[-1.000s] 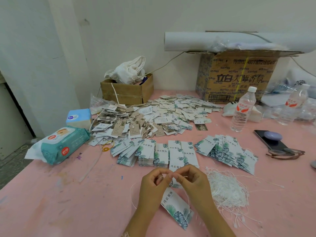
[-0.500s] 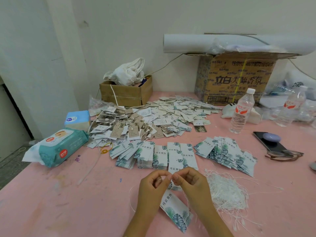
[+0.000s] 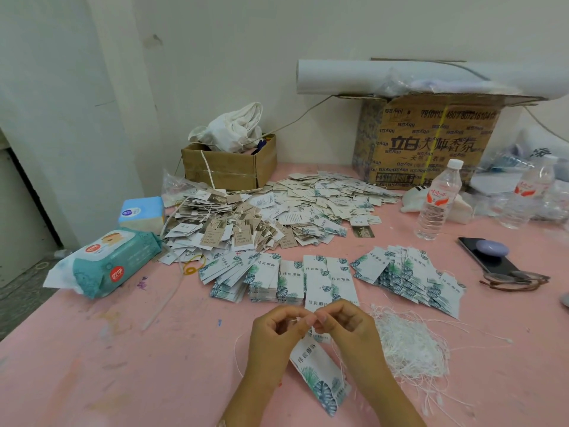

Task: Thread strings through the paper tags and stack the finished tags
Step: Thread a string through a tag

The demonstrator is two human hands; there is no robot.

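Head view: near the front edge of the bench [image 3: 123, 365], the left hand [image 3: 277, 334] and right hand [image 3: 348, 328] meet, both pinching one white string [image 3: 295, 320]. The tag [image 3: 320, 374] lies just under them, long side pointing at the person. Loose strings [image 3: 409, 343] sit nearer the right hand. The back box [image 3: 228, 171] holds cloth [image 3: 234, 127].

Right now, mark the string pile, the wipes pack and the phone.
string pile [image 3: 409, 343], head view, middle of tangle
wipes pack [image 3: 114, 263], head view, teal front face
phone [image 3: 500, 267], head view, bare dark screen

Tag [image 3: 318, 369] top hidden behind left hand [image 3: 274, 337] and right hand [image 3: 351, 331]; pinched string [image 3: 294, 319] barely discernible; paper roll [image 3: 400, 77] cut off right
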